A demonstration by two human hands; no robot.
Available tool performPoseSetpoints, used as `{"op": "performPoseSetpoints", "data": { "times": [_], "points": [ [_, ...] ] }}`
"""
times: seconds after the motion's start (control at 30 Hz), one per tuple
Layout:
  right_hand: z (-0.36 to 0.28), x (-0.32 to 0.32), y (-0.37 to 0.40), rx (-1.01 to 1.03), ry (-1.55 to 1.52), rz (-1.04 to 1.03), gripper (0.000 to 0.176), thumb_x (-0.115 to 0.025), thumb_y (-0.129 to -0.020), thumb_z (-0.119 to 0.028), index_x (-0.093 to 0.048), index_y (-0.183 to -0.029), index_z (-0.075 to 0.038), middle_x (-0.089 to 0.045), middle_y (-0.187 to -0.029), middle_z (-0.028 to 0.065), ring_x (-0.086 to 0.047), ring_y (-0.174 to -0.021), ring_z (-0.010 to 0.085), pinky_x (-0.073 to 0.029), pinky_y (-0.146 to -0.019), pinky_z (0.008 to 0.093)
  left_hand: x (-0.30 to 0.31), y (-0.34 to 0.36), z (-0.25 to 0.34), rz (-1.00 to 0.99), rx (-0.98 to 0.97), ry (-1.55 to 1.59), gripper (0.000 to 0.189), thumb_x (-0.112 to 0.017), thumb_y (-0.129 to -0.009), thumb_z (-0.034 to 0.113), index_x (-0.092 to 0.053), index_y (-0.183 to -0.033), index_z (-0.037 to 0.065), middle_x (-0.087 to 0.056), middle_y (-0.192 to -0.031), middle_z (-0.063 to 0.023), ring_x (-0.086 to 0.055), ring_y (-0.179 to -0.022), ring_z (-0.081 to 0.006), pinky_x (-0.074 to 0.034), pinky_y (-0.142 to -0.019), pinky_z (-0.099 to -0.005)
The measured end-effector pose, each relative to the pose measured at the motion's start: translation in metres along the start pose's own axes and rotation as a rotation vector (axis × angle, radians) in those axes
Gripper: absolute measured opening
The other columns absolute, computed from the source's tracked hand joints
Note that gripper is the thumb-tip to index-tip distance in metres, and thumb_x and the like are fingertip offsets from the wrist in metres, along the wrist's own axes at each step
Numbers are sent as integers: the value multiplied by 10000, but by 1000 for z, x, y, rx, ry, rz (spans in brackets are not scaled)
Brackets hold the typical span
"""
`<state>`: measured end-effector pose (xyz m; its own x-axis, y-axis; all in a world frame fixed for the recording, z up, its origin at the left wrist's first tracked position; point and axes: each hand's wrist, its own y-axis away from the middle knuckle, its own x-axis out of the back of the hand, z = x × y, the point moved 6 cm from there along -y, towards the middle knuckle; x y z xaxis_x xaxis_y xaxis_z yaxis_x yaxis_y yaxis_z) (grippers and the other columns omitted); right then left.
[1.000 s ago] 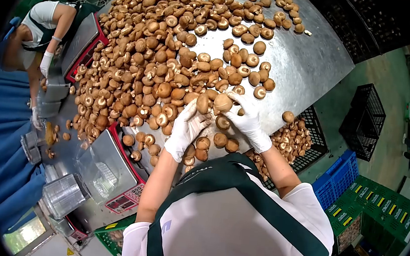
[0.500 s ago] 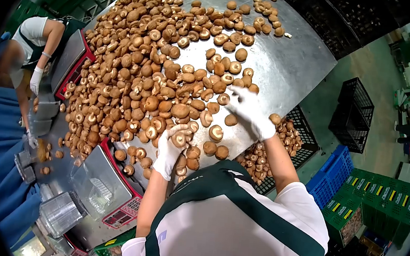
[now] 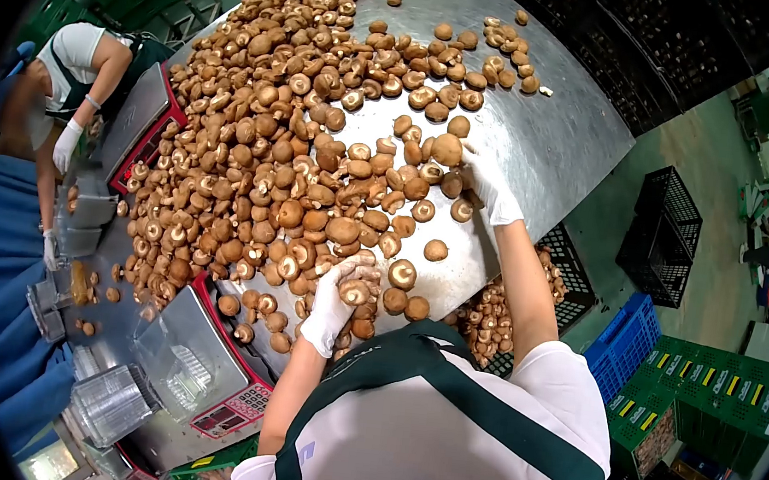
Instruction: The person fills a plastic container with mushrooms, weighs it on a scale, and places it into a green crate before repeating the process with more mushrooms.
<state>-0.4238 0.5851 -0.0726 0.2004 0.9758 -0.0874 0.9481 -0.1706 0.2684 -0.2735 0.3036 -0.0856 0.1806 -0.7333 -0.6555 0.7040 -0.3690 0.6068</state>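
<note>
Brown shiitake mushrooms (image 3: 254, 149) are heaped across the metal table, caps and pale undersides mixed. My left hand (image 3: 330, 309), in a white glove, is closed around a mushroom (image 3: 354, 293) with its pale underside up, close to the table's near edge. Farther out, my gloved right hand (image 3: 491, 186) reaches in at the right side of the heap. Its fingertips grip a large brown-capped mushroom (image 3: 447, 149), and some of its fingers are hidden. Single mushrooms, such as one with a pale underside (image 3: 402, 274), lie between my hands.
Below the table's right edge stands a black crate (image 3: 575, 281) of mushrooms. A red-framed scale (image 3: 207, 352) and clear plastic trays (image 3: 109, 403) are at left. A co-worker's gloved hand (image 3: 67, 146) is by another scale (image 3: 141, 119). Green crates (image 3: 713, 383) and a blue crate (image 3: 623, 342) stand right.
My right hand has gone from open above the table to the heap's right side, with a mushroom at its fingertips. My left hand keeps its mushroom. The view has shifted slightly.
</note>
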Motion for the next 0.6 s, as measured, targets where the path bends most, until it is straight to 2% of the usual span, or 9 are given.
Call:
{"op": "performPoseSetpoints", "data": {
  "times": [0.03, 0.2, 0.27, 0.3, 0.37, 0.43, 0.5, 0.53, 0.6],
  "points": [
    [7, -4, 9, -125, -380, -24, 231, -516, -828, -35, -580, -1043, 16, -604, -947, 65, -601, -789, 165, -503, -648, 273, -12, 0, 3, -52, -14, -64, 323, -398, -894, 193, -541, -1085, -24, -621, -909, -158, -611, -786, -241, -519, -691, -343],
    [6, -41, 55, -191, -691, -332, 302, -461, -847, -2, -505, -1139, 60, -589, -1062, 113, -606, -896, 162, -518, -727, 267, -60, -6, 15, -236, -81, -245, 406, -407, -939, 205, -409, -1290, 2, -574, -1135, -160, -568, -1010, -200, -514, -796, -310],
    [12, -58, 68, -229, -869, -528, 299, -425, -891, -44, -479, -1166, 62, -587, -1069, 111, -603, -936, 156, -519, -782, 283, -72, -12, 15, -241, -118, -307, 437, -420, -938, 217, -369, -1311, -3, -562, -1152, -172, -595, -954, -220, -521, -780, -317],
    [9, -69, 75, -330, -946, -370, 303, -425, -905, -62, -470, -1183, 52, -595, -1057, 104, -610, -924, 154, -518, -786, 275, -76, -14, 17, -249, -159, -367, 473, -433, -936, 228, -329, -1333, -9, -549, -1168, -184, -622, -898, -240, -529, -764, -323],
    [10, -75, 85, -332, -729, -350, 292, -438, -913, -82, -487, -1167, 51, -600, -1053, 106, -615, -914, 162, -516, -790, 270, -77, -15, 18, -287, -125, -389, 499, -449, -938, 229, -296, -1353, -1, -542, -1184, -183, -620, -897, -226, -520, -771, -309],
    [19, -71, 80, -169, -23, -360, 193, -483, -893, -91, -602, -1022, -10, -630, -921, 69, -600, -840, 108, -488, -676, 214, -73, -19, 16, -256, -109, -355, 483, -500, -922, 213, -352, -1331, 1, -533, -1216, -134, -496, -1122, -160, -440, -879, -247],
    [-5, -80, 97, -241, 280, -513, 165, -513, -879, -120, -633, -958, -38, -629, -818, 65, -586, -796, 82, -466, -644, 206, -57, -23, 12, -92, -110, -317, 507, -551, -902, 216, -371, -1321, -6, -506, -1246, -97, -483, -1126, -145, -417, -890, -237],
    [14, -81, 86, -129, 330, -621, 168, -600, -842, -220, -646, -938, -91, -648, -874, -5, -596, -816, 91, -485, -703, 267, -52, -24, 11, -83, -103, -344, 513, -565, -894, 215, -378, -1315, -11, -498, -1251, -84, -478, -1127, -141, -412, -895, -237],
    [-6, -74, 76, -36, 473, -575, 176, -584, -839, -195, -651, -933, -63, -659, -862, 23, -609, -793, 130, -494, -702, 295, -47, -21, 9, -62, -89, -365, 487, -582, -885, 214, -416, -1290, 1, -524, -1199, -60, -506, -1082, -134, -433, -872, -247]
  ]
}}
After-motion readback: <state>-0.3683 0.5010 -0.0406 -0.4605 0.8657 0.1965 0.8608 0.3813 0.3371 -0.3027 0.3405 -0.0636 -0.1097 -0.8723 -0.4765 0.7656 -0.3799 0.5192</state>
